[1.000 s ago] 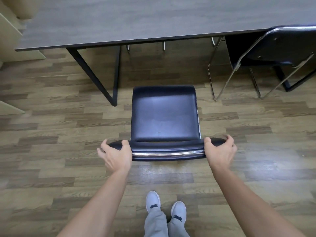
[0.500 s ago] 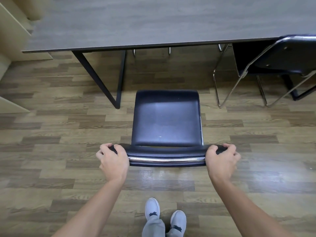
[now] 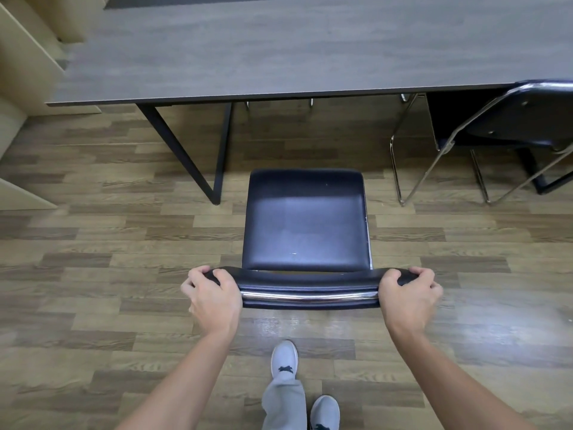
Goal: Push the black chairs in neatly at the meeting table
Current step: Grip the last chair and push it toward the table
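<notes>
Head: hands (image 3: 307, 297) grip black chair (image 3: 305, 225) backrest.

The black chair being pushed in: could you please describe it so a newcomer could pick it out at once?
Start at the grey meeting table. On the floor before its near edge stands the black chair, its backrest gripped by the left hand and right hand. Unlike the other black chair, it is not yet tucked under.

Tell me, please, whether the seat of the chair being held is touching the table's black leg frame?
Apart. In the head view, a strip of bare floor shows between the held chair's seat and the foot of the table's leg frame.
</notes>
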`<state>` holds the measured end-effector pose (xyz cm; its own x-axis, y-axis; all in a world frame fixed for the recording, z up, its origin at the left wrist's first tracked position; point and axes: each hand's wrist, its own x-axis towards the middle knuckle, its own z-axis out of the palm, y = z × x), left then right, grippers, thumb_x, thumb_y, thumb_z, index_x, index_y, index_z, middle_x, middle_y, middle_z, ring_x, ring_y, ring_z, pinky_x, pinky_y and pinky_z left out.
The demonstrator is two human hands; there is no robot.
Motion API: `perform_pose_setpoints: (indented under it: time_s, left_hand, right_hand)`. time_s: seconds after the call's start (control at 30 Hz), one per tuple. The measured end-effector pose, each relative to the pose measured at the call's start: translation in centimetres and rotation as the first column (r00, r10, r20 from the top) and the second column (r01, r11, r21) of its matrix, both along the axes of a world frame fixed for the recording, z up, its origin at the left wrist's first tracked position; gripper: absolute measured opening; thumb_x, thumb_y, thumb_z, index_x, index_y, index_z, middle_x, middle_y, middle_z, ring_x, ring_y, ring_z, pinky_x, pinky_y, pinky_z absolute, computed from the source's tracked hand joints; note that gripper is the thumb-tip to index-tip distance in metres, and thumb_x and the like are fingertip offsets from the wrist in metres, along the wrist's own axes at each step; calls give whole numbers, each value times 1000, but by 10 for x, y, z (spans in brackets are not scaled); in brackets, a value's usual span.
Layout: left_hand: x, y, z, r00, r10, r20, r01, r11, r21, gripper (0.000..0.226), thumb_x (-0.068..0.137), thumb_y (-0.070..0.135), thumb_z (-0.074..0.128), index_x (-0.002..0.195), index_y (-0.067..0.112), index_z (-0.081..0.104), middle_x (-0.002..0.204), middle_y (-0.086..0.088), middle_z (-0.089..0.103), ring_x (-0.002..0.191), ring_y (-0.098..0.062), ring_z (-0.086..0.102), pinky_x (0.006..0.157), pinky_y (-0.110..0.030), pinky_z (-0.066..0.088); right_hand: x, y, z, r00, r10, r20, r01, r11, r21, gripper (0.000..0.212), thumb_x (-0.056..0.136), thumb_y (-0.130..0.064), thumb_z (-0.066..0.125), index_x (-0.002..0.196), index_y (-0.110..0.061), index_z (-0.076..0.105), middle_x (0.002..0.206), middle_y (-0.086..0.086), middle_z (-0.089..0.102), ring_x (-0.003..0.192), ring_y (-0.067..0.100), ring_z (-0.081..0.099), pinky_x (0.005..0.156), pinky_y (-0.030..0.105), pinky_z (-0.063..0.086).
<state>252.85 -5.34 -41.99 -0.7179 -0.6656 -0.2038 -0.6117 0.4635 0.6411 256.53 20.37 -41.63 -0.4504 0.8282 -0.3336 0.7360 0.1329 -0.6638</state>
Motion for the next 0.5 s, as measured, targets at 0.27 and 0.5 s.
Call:
perform_pose_setpoints:
  time_s: [0.27,0.5]
  left_hand:
    - [-32,4,-3,1000,-4,10,4,1000,-19,20,99,19,45,116,11,50,129,-15,46,89,-36,49,91,-44,34]
    - [-77,6,-1,1000,15,13,-14,1000,-18,23,100,20,45,119,9,50,131,-16,45,75,-32,43,80,-39,30]
  right_hand:
    - [-34,5,-1,1000,-11,8,11,1000,8,33,92,-20,51,122,-9,48,137,19,39,85,33,46,88,41,40]
    - [-77,2,-1,1000,-2,4,2,1000,16,31,90,-25,51,118,-13,47,134,16,39,83,39,59,88,47,48]
